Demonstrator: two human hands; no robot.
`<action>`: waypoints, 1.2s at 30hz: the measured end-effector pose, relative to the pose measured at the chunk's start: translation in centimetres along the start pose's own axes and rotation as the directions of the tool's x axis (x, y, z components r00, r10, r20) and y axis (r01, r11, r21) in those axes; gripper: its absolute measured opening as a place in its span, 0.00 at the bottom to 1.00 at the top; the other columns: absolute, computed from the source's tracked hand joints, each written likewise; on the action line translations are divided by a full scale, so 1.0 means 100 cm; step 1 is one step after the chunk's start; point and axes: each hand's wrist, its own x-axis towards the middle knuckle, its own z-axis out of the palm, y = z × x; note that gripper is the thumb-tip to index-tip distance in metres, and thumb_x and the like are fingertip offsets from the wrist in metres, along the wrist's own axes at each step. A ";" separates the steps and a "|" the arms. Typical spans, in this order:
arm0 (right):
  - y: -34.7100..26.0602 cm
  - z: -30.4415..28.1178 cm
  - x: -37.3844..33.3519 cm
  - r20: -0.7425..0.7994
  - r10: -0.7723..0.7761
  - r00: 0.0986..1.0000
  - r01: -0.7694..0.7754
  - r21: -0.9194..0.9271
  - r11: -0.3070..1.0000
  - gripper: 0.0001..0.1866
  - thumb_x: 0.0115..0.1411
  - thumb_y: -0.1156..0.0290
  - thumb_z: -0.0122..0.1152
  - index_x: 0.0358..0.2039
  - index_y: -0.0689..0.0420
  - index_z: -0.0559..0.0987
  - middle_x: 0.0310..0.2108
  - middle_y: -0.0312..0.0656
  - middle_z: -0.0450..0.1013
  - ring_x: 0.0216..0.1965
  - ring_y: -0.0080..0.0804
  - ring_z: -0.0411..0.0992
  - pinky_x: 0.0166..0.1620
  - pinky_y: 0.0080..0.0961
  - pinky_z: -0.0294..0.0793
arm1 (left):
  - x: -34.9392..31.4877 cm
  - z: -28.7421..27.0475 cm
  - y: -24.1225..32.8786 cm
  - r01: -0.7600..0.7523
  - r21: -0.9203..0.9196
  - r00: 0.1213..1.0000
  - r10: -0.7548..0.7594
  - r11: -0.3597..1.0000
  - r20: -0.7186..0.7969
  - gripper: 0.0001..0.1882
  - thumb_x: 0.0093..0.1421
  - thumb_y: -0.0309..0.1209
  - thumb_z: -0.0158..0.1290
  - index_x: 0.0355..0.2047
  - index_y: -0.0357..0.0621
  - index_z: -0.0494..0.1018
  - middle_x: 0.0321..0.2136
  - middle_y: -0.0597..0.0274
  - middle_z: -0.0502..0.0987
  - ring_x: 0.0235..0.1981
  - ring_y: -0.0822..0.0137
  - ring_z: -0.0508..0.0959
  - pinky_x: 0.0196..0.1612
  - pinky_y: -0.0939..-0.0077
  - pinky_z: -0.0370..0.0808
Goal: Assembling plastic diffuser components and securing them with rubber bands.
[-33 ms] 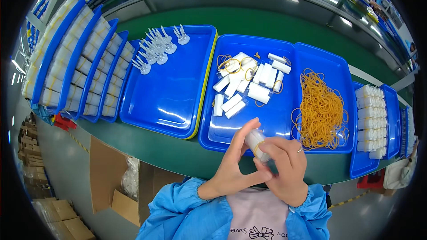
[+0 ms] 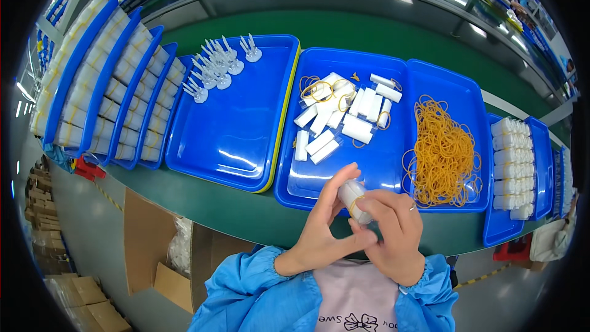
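Between my two hands is a small white roll (image 2: 351,193) in clear plastic, with a yellow rubber band round its middle. My left hand (image 2: 319,233) cups it from the left, its fingers behind the roll and its thumb reaching toward the right fingertips. My right hand (image 2: 396,227), a ring on one finger, grips the roll's near right end with bent fingers at the band. Just beyond, similar white rolls (image 2: 356,128) lie loose in a blue tray (image 2: 295,193), some with rubber bands by them. A heap of yellow rubber bands (image 2: 444,154) fills the adjoining blue tray (image 2: 430,74).
To the left, a blue tray (image 2: 215,141) holds several clear plastic pieces with upright prongs (image 2: 215,67). Tilted blue trays of banded rolls (image 2: 117,89) stand at the far left. More packed bundles (image 2: 513,160) sit at right. An open cardboard box (image 2: 147,233) is below the table's left front edge.
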 end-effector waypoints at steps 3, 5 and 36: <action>0.002 0.004 -0.005 -0.011 -0.016 1.000 0.016 0.023 1.000 0.25 0.38 0.78 0.67 0.42 0.57 0.76 0.40 0.41 0.72 0.30 0.37 0.69 0.31 0.32 0.67 | 0.003 0.003 -0.001 0.029 -0.068 0.999 -0.030 0.997 -0.020 0.48 0.48 0.23 0.63 0.66 0.43 0.47 0.61 0.53 0.57 0.62 0.60 0.61 0.62 0.64 0.59; 0.002 0.006 -0.004 -0.002 -0.019 1.000 0.019 0.012 1.000 0.25 0.38 0.78 0.67 0.42 0.57 0.76 0.41 0.42 0.71 0.30 0.37 0.69 0.31 0.32 0.67 | 0.004 0.002 -0.002 0.035 -0.099 0.999 -0.038 0.994 -0.027 0.47 0.49 0.21 0.62 0.66 0.44 0.48 0.61 0.53 0.58 0.62 0.61 0.62 0.62 0.65 0.60; 0.120 -0.235 -0.182 -0.738 0.332 0.588 -0.758 -0.360 0.543 0.22 0.49 0.79 0.65 0.48 0.57 0.75 0.40 0.42 0.70 0.32 0.30 0.70 0.35 0.24 0.73 | 0.066 -0.219 0.052 0.042 0.665 0.895 0.268 0.746 -0.357 0.19 0.68 0.40 0.45 0.51 0.41 0.72 0.43 0.62 0.75 0.45 0.73 0.73 0.51 0.77 0.67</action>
